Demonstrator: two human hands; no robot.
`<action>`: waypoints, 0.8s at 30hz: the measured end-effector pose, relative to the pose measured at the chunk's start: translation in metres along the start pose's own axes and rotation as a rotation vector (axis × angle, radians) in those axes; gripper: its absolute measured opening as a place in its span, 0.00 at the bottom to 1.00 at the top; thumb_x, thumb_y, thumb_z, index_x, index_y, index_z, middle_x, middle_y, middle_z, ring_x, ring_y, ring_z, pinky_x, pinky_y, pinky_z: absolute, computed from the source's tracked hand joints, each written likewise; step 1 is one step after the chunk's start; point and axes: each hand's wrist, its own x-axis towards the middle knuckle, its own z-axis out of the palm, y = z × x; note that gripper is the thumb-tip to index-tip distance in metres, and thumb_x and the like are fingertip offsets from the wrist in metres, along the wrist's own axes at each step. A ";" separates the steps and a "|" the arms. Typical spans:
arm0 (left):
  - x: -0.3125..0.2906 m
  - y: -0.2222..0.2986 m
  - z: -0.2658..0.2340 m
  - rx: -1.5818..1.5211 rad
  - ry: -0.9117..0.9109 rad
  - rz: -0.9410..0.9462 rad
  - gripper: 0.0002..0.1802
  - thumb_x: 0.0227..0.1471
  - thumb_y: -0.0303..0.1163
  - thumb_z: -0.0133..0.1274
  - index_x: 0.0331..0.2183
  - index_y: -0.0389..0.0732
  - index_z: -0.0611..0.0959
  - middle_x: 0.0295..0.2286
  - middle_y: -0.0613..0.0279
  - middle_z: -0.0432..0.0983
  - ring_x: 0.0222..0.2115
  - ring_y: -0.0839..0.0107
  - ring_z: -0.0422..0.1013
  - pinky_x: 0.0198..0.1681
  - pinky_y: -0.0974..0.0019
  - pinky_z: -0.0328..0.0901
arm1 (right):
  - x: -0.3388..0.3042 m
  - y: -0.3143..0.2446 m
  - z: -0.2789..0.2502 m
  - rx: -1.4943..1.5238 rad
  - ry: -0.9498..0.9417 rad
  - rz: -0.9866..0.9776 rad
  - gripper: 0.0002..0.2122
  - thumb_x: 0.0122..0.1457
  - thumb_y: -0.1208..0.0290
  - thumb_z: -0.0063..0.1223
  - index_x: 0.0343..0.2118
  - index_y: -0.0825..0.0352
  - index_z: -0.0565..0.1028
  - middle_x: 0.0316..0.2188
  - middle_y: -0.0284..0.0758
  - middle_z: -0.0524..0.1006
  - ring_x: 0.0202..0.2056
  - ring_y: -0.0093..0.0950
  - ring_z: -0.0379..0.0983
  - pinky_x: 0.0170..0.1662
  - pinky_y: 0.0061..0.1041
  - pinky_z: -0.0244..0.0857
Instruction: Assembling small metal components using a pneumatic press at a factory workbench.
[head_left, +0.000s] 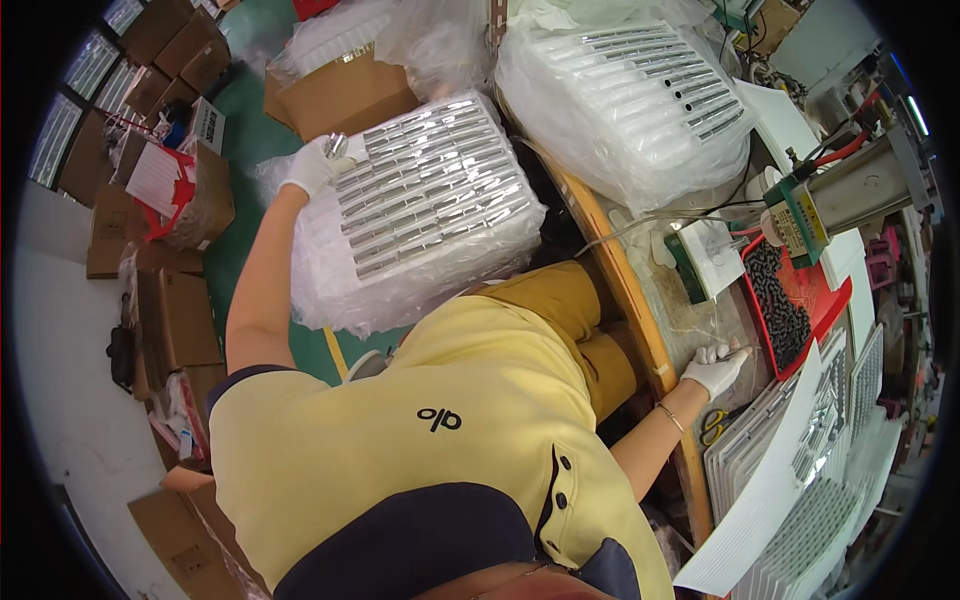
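Observation:
My left hand point(313, 168), in a white glove, is closed round a few short shiny silver tubes point(337, 147) at the corner of a foam tray. Rows of the same silver tubes point(430, 185) lie in that tray, which is wrapped in clear plastic point(330, 290). My right hand point(716, 371), gloved too, rests over the bench with its fingers curled together. Whatever they pinch is too small to make out. Beside it stands a red tray point(832, 312) full of small black parts point(778, 310). A press point(800, 215) with a metal cylinder reaches over the bench.
A second wrapped foam tray point(620, 110) sits at the far side. Yellow-handled scissors point(713, 428) and stacked white panels point(750, 500) lie near my right forearm. An open cardboard box point(345, 95) is beyond the tubes; more cartons point(185, 310) line the left. The bench's wooden edge point(625, 280) runs beside my legs.

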 end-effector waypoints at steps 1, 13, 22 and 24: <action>0.011 -0.013 -0.004 0.124 0.043 0.065 0.25 0.34 0.39 0.64 0.32 0.34 0.74 0.26 0.57 0.74 0.26 0.68 0.70 0.31 0.66 0.64 | -0.001 0.000 -0.001 -0.001 0.006 -0.006 0.18 0.61 0.51 0.37 0.30 0.64 0.66 0.11 0.23 0.53 0.10 0.17 0.42 0.13 0.18 0.37; 0.086 -0.045 -0.003 0.546 -0.318 0.331 0.29 0.32 0.42 0.64 0.36 0.36 0.74 0.35 0.46 0.74 0.38 0.51 0.69 0.40 0.60 0.63 | 0.011 0.002 -0.007 0.012 0.040 0.020 0.18 0.61 0.51 0.39 0.33 0.65 0.66 0.11 0.23 0.53 0.10 0.17 0.43 0.12 0.18 0.38; 0.095 -0.048 0.009 0.529 -0.176 0.181 0.28 0.35 0.44 0.63 0.36 0.38 0.73 0.36 0.46 0.73 0.41 0.51 0.69 0.42 0.57 0.63 | 0.017 0.005 -0.013 -0.013 0.021 0.001 0.18 0.60 0.51 0.41 0.33 0.65 0.65 0.11 0.23 0.53 0.10 0.16 0.43 0.12 0.16 0.38; 0.100 -0.055 0.005 0.483 -0.107 0.141 0.28 0.36 0.45 0.62 0.37 0.38 0.73 0.37 0.47 0.73 0.42 0.52 0.69 0.43 0.57 0.63 | 0.014 0.006 -0.010 0.012 -0.033 0.024 0.18 0.60 0.51 0.41 0.33 0.65 0.65 0.11 0.23 0.53 0.10 0.16 0.43 0.12 0.16 0.39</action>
